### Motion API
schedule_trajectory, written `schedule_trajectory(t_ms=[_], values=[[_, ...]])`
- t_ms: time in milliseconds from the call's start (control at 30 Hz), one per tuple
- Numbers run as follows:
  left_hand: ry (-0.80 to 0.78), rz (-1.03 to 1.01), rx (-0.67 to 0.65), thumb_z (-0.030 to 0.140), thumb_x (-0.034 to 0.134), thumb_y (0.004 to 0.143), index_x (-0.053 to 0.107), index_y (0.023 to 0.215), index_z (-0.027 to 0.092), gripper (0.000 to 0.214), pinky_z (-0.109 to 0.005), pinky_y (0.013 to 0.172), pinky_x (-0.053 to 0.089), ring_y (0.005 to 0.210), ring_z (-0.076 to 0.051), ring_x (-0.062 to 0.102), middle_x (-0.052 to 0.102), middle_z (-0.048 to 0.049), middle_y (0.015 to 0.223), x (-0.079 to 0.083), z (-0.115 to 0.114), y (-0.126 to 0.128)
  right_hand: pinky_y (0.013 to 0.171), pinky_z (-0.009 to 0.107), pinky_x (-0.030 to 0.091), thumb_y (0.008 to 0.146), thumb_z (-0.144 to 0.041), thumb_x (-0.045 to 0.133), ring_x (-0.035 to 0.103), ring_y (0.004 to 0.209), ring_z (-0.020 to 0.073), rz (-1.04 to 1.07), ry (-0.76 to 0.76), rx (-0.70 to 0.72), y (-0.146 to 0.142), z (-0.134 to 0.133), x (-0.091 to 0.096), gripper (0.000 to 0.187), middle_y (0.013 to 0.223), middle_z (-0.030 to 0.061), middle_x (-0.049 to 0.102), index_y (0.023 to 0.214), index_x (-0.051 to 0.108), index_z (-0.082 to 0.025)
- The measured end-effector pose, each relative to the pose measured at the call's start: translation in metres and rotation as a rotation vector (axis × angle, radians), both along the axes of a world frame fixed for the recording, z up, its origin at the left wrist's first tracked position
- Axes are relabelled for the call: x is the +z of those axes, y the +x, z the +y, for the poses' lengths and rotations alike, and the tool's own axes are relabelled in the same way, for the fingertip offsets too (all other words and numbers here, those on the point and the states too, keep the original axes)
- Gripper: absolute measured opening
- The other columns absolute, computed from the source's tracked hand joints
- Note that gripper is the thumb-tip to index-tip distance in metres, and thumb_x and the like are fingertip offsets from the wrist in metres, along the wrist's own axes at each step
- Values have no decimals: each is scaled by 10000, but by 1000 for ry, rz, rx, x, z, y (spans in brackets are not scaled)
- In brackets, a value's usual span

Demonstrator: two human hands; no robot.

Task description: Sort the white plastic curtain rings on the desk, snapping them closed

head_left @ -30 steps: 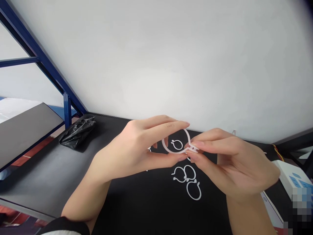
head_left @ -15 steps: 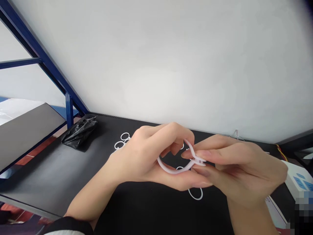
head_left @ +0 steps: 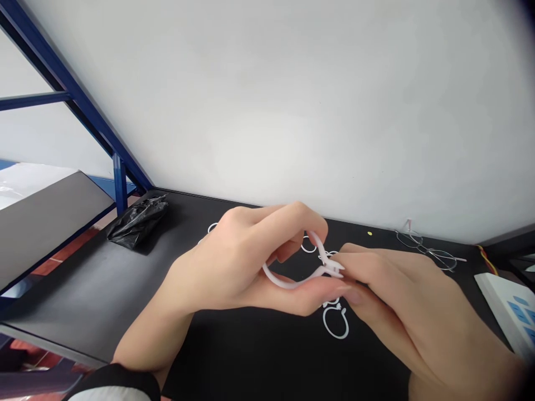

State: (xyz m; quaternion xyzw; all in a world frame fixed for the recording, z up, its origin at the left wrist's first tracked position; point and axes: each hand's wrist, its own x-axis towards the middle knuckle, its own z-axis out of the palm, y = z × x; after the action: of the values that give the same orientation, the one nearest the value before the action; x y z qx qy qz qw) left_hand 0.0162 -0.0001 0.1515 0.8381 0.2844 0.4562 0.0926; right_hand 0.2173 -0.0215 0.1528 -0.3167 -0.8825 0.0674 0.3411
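I see both hands gripping one white plastic ring [head_left: 292, 281]. My left hand [head_left: 234, 262] pinches its curve; my right hand [head_left: 397, 295] clamps its clasp above the table [head_left: 125, 301].

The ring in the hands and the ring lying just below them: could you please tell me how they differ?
The held ring is up off the table, pinched between left hand and right hand; the lying ring rests flat, untouched. The held ring is squeezed out of round; the lying ring is circular. Both are thin and white.
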Motion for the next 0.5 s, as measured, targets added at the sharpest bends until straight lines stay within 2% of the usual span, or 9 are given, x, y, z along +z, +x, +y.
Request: schedule_trajectory(t_ms=[233, 500], values=[[-116, 32, -74, 438, 584, 869, 558, 833, 188, 254, -190, 399, 317, 442, -66, 369, 462, 60, 536, 4, -1, -1, 438, 237, 259, 992, -252, 434, 330, 464, 93, -18, -28, 88, -3, 7, -3, 229, 566, -42, 435, 774, 486, -209], [-283, 90, -152, 467, 639, 826, 570, 852, 191, 286, -186, 416, 325, 453, -64, 369, 481, 56, 549, 8, 0, -8, 478, 244, 246, 1004, -236, 385, 306, 487, 103, -76, -70, 121, -5, 5, -4, 287, 574, -44, 396, 718, 399, -209]])
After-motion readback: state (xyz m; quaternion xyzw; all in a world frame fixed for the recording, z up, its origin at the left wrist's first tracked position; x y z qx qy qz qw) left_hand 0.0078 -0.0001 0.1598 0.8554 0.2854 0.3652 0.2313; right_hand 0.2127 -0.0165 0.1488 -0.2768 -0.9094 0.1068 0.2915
